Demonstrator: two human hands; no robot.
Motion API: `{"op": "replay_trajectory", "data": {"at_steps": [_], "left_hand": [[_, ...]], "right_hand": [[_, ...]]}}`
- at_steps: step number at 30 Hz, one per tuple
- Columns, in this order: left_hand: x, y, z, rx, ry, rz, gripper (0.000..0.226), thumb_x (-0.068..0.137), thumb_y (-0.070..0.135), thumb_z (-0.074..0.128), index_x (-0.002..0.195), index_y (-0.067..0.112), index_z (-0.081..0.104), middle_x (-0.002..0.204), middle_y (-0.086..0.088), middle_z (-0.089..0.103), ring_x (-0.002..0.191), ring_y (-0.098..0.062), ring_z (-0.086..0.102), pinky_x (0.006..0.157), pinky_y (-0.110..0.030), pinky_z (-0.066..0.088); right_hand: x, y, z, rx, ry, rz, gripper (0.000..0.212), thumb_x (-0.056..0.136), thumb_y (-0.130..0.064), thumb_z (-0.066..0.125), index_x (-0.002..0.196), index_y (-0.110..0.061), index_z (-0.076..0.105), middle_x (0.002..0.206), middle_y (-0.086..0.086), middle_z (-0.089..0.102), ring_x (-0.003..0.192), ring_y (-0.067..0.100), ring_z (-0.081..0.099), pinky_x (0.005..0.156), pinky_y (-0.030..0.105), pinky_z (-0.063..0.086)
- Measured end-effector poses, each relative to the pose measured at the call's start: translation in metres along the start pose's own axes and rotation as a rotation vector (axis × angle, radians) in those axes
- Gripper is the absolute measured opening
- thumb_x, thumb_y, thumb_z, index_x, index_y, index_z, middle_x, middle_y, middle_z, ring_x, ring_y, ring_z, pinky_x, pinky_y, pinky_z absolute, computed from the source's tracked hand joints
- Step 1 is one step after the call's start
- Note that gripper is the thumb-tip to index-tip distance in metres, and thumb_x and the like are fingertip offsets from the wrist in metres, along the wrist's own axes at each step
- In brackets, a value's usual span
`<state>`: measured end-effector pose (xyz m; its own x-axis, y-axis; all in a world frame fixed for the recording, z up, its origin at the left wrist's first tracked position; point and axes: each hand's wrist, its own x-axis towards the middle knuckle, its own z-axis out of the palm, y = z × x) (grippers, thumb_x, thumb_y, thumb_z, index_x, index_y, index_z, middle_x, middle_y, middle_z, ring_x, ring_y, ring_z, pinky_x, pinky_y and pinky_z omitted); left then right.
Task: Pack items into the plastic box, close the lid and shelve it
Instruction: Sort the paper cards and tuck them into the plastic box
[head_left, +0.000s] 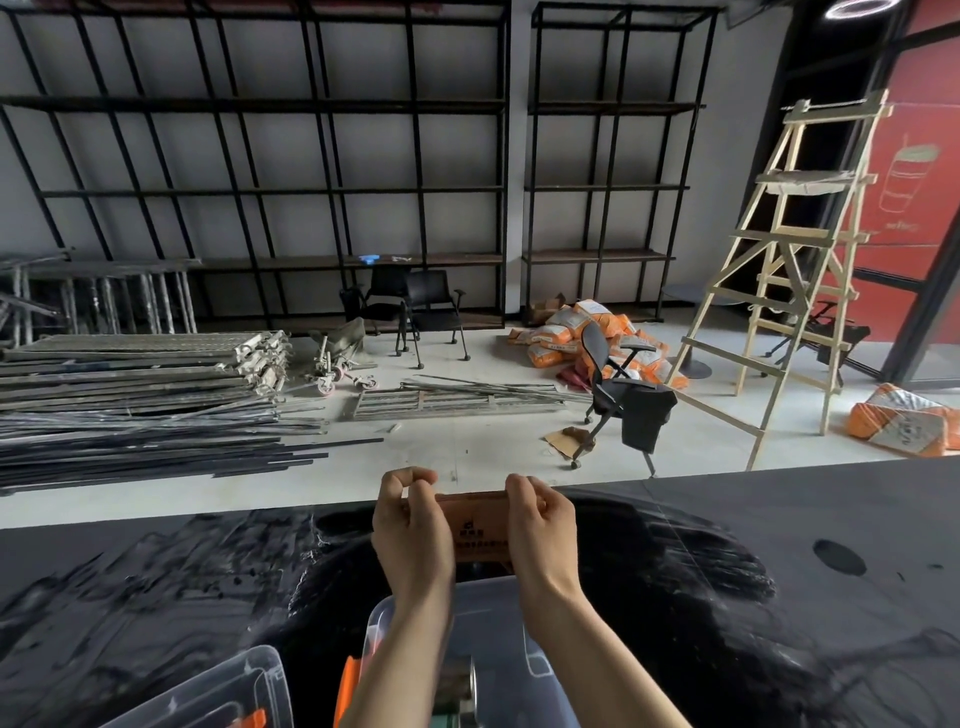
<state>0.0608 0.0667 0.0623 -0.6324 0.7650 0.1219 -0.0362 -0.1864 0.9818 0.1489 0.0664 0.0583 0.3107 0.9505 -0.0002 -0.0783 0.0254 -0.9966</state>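
A brown cardboard carton (480, 527) with dark print stands on the black table (779, 597) near its far edge. My left hand (410, 525) grips its left end and my right hand (540, 525) grips its right end, fingers curled over the top. Nearer me, under my forearms, sits the clear plastic box (488, 623), open, with something green and metallic inside that I cannot make out. A clear lid (228, 691) with orange clips lies at the lower left.
Black metal shelving (311, 182) lines the far wall. Metal rods and scaffold parts (140, 405) lie on the floor at left. Black chairs (623, 395), orange sacks (571, 332) and a wooden ladder (795, 270) stand beyond the table.
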Motion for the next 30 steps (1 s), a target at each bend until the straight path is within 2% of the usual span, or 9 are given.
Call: {"op": "replay_trajectory", "data": {"at_steps": [3,7,9,13,17,20,22,26,30], "left_hand": [[-0.001,-0.003,-0.003,0.001,0.017,0.025,0.019,0.087,0.003,0.045,0.080,0.010,0.060,0.057,0.001,0.047,0.042,-0.002,0.040,0.053,-0.030,0.033],[-0.003,-0.006,-0.004,-0.036,0.061,0.110,0.020,0.083,0.000,0.045,0.073,0.010,0.058,0.055,0.000,0.047,0.044,-0.005,0.037,0.044,-0.021,0.033],[-0.001,-0.007,-0.004,-0.050,0.072,0.129,0.017,0.078,0.006,0.044,0.070,0.012,0.058,0.055,0.001,0.048,0.045,-0.005,0.038,0.044,-0.021,0.032],[0.000,-0.007,-0.005,-0.056,0.059,0.119,0.018,0.075,0.010,0.042,0.067,0.012,0.059,0.056,0.001,0.051,0.045,-0.003,0.042,0.045,-0.020,0.033],[-0.001,0.000,-0.008,-0.047,-0.012,0.004,0.007,0.095,0.016,0.051,0.095,0.016,0.058,0.075,0.003,0.056,0.060,-0.001,0.048,0.064,-0.026,0.039],[-0.011,-0.007,-0.012,-0.160,-0.087,-0.181,0.051,0.091,0.060,0.052,0.117,0.017,0.048,0.101,0.002,0.058,0.093,-0.014,0.058,0.084,-0.039,0.046],[-0.023,-0.015,-0.011,-0.256,-0.183,-0.310,0.072,0.078,0.070,0.057,0.122,0.014,0.051,0.109,-0.010,0.065,0.101,-0.025,0.064,0.087,-0.043,0.053],[-0.036,-0.022,0.000,-0.254,-0.249,-0.357,0.030,0.084,0.038,0.072,0.103,0.016,0.064,0.105,-0.022,0.071,0.096,-0.037,0.069,0.083,-0.051,0.056],[-0.027,-0.013,-0.003,-0.174,-0.217,-0.277,0.010,0.092,0.019,0.066,0.095,0.012,0.060,0.088,-0.007,0.067,0.078,-0.019,0.064,0.059,-0.016,0.052]], "right_hand": [[0.000,0.006,-0.002,-0.012,-0.011,-0.043,0.039,0.092,-0.020,0.052,0.056,-0.019,0.038,0.056,-0.001,0.039,0.060,0.019,0.037,0.052,0.031,0.034],[0.004,0.005,-0.003,-0.083,-0.102,0.106,0.035,0.082,-0.042,0.053,0.067,-0.010,0.047,0.065,0.007,0.049,0.063,0.023,0.047,0.055,0.038,0.039],[0.006,0.000,-0.007,-0.131,-0.208,0.206,0.035,0.082,-0.048,0.049,0.072,-0.014,0.053,0.068,0.011,0.054,0.059,0.025,0.051,0.048,0.032,0.041],[0.004,-0.004,-0.012,-0.175,-0.279,0.209,0.030,0.091,-0.040,0.042,0.078,-0.014,0.047,0.073,0.013,0.045,0.064,0.025,0.045,0.049,0.029,0.037],[0.001,0.002,-0.012,-0.165,-0.192,0.170,0.030,0.095,-0.035,0.039,0.078,-0.012,0.046,0.072,0.014,0.046,0.064,0.025,0.044,0.052,0.032,0.036],[0.002,0.006,-0.015,-0.056,-0.082,0.297,0.039,0.096,-0.038,0.036,0.076,-0.007,0.052,0.069,0.016,0.055,0.048,0.022,0.045,0.043,0.025,0.033],[0.000,0.005,-0.015,0.024,-0.043,0.385,0.045,0.096,-0.037,0.035,0.079,-0.004,0.060,0.065,0.016,0.059,0.041,0.021,0.045,0.041,0.024,0.032],[-0.006,0.007,-0.018,0.017,-0.117,0.415,0.051,0.101,-0.038,0.034,0.089,-0.002,0.068,0.058,0.012,0.068,0.041,0.023,0.056,0.041,0.025,0.039],[-0.005,0.018,-0.046,-0.370,0.026,0.007,0.055,0.097,-0.061,0.044,0.073,-0.015,0.061,0.066,0.008,0.072,0.056,0.027,0.069,0.050,0.031,0.045]]}}
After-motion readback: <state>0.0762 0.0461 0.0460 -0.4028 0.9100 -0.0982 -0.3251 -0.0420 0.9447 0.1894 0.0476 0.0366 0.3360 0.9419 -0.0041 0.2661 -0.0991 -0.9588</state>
